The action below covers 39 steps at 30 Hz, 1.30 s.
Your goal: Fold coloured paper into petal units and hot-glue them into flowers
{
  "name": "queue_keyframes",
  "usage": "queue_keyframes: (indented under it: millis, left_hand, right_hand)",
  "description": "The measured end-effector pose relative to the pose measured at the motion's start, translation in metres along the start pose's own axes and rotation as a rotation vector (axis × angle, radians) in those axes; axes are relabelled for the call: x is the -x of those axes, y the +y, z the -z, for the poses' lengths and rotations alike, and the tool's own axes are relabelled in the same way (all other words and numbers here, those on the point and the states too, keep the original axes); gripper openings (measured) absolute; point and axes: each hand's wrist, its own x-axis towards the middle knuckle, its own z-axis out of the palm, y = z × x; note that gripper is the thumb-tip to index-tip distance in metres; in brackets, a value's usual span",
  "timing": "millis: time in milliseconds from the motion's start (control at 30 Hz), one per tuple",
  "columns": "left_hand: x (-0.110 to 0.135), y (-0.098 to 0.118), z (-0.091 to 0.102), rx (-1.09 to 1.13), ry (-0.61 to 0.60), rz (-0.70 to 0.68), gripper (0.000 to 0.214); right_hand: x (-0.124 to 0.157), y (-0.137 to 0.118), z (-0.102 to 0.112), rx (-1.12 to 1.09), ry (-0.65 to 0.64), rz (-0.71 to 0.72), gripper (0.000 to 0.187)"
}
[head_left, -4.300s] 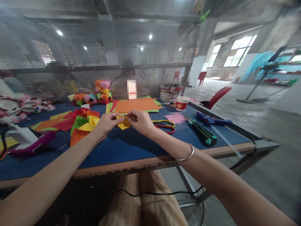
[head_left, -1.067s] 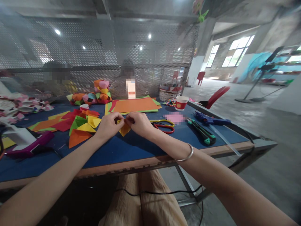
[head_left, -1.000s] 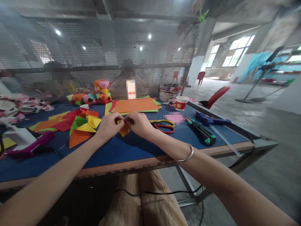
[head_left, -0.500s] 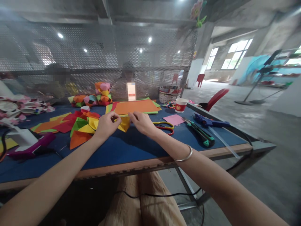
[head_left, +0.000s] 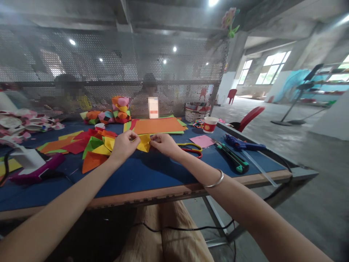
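A small folded yellow paper piece (head_left: 143,142) is held just above the blue table top (head_left: 152,171). My left hand (head_left: 124,145) pinches its left side with closed fingers. My right hand (head_left: 163,143) pinches its right side, a silver bangle on that wrist. Left of my hands lies a heap of folded coloured paper pieces (head_left: 94,147) in green, yellow, orange and red. A stack of flat orange and green sheets (head_left: 156,125) lies just behind the hands.
Scissors with red and yellow handles (head_left: 192,148), a pink note (head_left: 201,140), a utility knife (head_left: 233,160), a blue glue gun (head_left: 242,145) and a paper cup (head_left: 209,124) lie to the right. A purple glue gun (head_left: 35,169) sits left. A perforated metal screen (head_left: 114,69) backs the table; people sit behind it.
The hands have lifted slightly and drawn a little apart, and the yellow piece now shows more fully between them. The camera has tilted up somewhat.
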Motion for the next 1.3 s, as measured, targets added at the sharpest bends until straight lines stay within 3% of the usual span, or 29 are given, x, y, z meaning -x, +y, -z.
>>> queue_keyframes:
  millis: [200,400,467,600,767,967,1133,1300]
  left_hand:
    - [0.001,0.002,0.001,-0.022,0.006,0.044,0.01]
    - [0.0,0.0,-0.002,0.142,-0.038,0.09,0.013]
    - [-0.001,-0.001,-0.005,0.25,-0.074,0.084,0.019]
    - [0.0,-0.001,-0.008,0.431,-0.219,0.014,0.04]
    - [0.003,0.0,-0.005,0.412,-0.354,0.038,0.04]
    - [0.003,-0.004,-0.005,0.433,-0.342,0.119,0.039]
    - [0.001,-0.007,-0.006,0.41,-0.335,0.075,0.04]
    - [0.002,-0.007,-0.006,0.396,-0.356,0.034,0.042]
  right_hand:
    - [0.001,0.0,-0.001,0.076,0.033,-0.008,0.027]
    - [0.002,-0.002,0.001,0.304,0.076,0.027,0.012]
    - [0.003,-0.004,0.004,0.374,0.134,0.046,0.006]
    - [0.005,-0.005,0.006,0.447,0.15,0.128,0.014]
    - [0.006,-0.003,0.004,0.43,0.104,0.177,0.013]
    - [0.007,-0.003,0.003,0.414,0.138,0.274,0.011]
    - [0.006,-0.002,0.002,0.426,0.17,0.383,0.004]
    - [0.005,-0.003,0.001,0.381,0.178,0.337,0.011]
